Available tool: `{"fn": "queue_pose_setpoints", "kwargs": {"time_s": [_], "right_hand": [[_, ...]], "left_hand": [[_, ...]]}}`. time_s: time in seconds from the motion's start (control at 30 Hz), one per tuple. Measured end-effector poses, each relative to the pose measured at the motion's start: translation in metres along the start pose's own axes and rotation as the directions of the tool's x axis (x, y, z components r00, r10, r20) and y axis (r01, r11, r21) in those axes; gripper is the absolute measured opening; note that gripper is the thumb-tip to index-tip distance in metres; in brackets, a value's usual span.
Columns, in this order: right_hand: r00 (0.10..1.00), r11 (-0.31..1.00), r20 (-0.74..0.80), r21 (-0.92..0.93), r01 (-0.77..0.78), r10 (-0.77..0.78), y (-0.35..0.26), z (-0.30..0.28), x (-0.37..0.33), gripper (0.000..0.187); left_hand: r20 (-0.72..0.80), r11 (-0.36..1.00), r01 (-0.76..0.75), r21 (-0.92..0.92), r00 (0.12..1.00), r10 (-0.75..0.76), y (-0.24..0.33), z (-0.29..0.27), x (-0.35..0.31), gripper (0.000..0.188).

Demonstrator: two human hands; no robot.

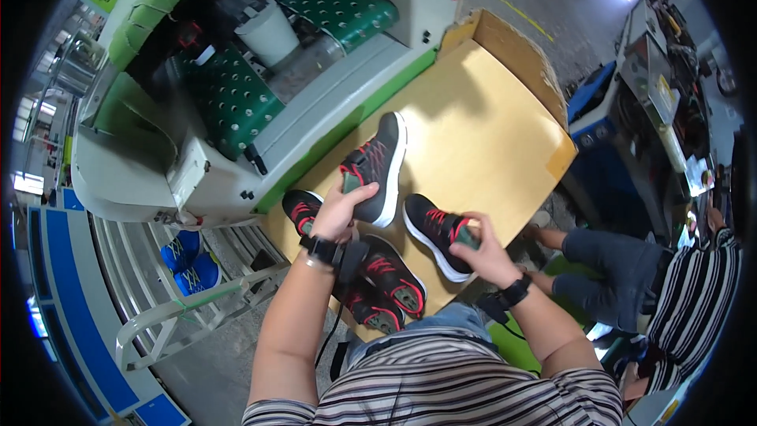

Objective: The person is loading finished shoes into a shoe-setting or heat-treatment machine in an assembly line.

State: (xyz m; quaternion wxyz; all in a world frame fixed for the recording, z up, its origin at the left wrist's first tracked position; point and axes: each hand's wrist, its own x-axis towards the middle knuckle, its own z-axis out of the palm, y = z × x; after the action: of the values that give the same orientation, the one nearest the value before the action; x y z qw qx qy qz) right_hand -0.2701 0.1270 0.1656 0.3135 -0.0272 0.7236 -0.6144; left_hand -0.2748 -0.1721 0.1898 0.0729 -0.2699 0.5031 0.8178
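My left hand (342, 208) is closed on a black sneaker (371, 167) with red laces and a white sole, its toe toward the machine. The thumb presses on the heel end, near the opening. To the right, a second black sneaker (434, 225) of the same look is gripped at its heel by my right hand (487, 254), toe pointing up and left. Close to my body lie two more such sneakers, one (390, 272) beside another (364, 305). Left of my left wrist rests a further sneaker (301, 207), partly hidden by the hand. All are over the tan tabletop (481, 126).
Beyond the table stands a white and green machine (347, 79) with two perforated green belts (339, 12). A cardboard wall (524, 63) edges the far right of the table. Blue shoes (189, 260) sit on a metal rack (236, 276) at left. A person in stripes (694, 292) is at right.
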Motion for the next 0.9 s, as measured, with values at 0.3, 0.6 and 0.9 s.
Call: {"fn": "queue_pose_setpoints", "kwargs": {"time_s": [0.3, 0.6, 0.9], "right_hand": [[0.538, 0.561, -0.161, -0.284, 0.778, -0.827, -0.227, 0.041, 0.155, 0.05], [0.447, 0.424, -0.106, -0.563, 0.709, -0.888, -0.234, 0.114, 0.287, 0.08], [0.842, 0.138, 0.513, -0.834, 0.535, -0.166, 0.081, 0.011, 0.025, 0.086]], "left_hand": [[-0.361, 0.688, -0.569, 0.45, 0.589, 0.723, 0.142, -0.026, -0.021, 0.068], [-0.191, 0.38, -0.4, 0.834, 0.436, 0.88, 0.129, -0.057, -0.012, 0.068], [-0.337, 0.177, 0.293, 0.94, 0.884, 0.323, -0.112, -0.136, -0.133, 0.073]]}}
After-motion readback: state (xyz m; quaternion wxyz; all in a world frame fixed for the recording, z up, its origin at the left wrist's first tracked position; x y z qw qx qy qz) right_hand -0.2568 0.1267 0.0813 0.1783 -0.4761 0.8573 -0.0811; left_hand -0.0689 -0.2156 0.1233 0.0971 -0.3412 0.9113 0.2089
